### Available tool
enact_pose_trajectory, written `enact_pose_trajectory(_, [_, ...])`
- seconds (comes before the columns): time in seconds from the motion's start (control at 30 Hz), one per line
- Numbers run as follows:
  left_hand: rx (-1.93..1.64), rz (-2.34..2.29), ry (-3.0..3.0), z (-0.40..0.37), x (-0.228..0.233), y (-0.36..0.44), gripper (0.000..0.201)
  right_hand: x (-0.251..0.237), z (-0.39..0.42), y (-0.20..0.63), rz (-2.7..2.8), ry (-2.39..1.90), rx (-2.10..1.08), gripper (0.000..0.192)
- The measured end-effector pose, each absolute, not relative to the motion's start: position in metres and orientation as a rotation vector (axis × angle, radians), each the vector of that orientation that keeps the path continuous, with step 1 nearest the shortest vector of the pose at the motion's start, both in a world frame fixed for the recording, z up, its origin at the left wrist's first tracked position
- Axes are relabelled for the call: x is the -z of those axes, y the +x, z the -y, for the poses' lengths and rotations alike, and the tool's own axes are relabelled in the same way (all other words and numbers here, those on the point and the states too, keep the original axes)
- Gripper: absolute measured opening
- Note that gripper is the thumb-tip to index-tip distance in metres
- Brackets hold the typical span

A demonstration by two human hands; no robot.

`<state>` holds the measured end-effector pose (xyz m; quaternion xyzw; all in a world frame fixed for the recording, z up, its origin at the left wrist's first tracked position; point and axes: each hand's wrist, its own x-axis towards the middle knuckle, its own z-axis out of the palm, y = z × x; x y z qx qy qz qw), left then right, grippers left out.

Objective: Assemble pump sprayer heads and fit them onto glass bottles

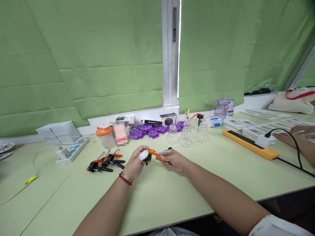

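Both forearms angled inward; L hand (136,165) & R hand (173,160) closed, fingers curled.

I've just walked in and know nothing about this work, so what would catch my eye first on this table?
Probably the two hands at the table's middle: the left hand and right hand together hold a small orange-and-black pump tool. Behind them stand clear glass cups beside purple plastic parts, and more orange pump tools lie to the left.

A long pale green table (172,193) runs along a wall hung with green blinds (98,59). Between them stands a white window frame (170,52), with a thin strip of daylight showing at its edge. A white sill (258,98) lies beneath.
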<state>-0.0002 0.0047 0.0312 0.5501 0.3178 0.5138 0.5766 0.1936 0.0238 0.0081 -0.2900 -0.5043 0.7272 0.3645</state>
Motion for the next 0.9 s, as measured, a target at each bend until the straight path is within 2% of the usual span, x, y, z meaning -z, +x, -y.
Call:
enact_pose_trajectory(0.17, [-1.225, -0.696, 1.153, -0.005, -0.034, 0.002, 0.027, -0.008, -0.023, 0.189, 1.304, -0.760, -1.873, 0.030])
enact_pose_trajectory(0.27, [-1.339, -0.736, 1.063, -0.009, -0.034, -0.001, 0.022, 0.001, -0.026, 0.185, 1.424, -0.926, -1.624, 0.028])
enact_pose_trajectory(0.37, [-1.470, -0.758, 0.983, -0.018, -0.032, -0.008, 0.022, 0.011, -0.031, 0.178, 1.885, -1.072, -1.005, 0.024])
enact_pose_trajectory(0.5, [-1.561, -0.780, 0.936, -0.026, -0.028, -0.016, 0.024, 0.015, -0.035, 0.160, 2.579, -0.932, -0.058, 0.026])
enact_pose_trajectory(0.6, [-1.572, -0.793, 0.945, -0.028, -0.026, -0.018, 0.025, 0.010, -0.038, 0.142, 2.838, -0.778, 0.390, 0.024])
enact_pose_trajectory(0.7, [-1.582, -0.801, 0.931, -0.031, -0.023, -0.020, 0.025, 0.005, -0.041, 0.130, 2.946, -0.661, 0.570, 0.020])
enact_pose_trajectory(0.9, [-1.581, -0.766, 0.744, -0.038, -0.018, -0.023, 0.020, 0.007, -0.043, 0.127, 2.957, -0.434, 0.693, 0.017])
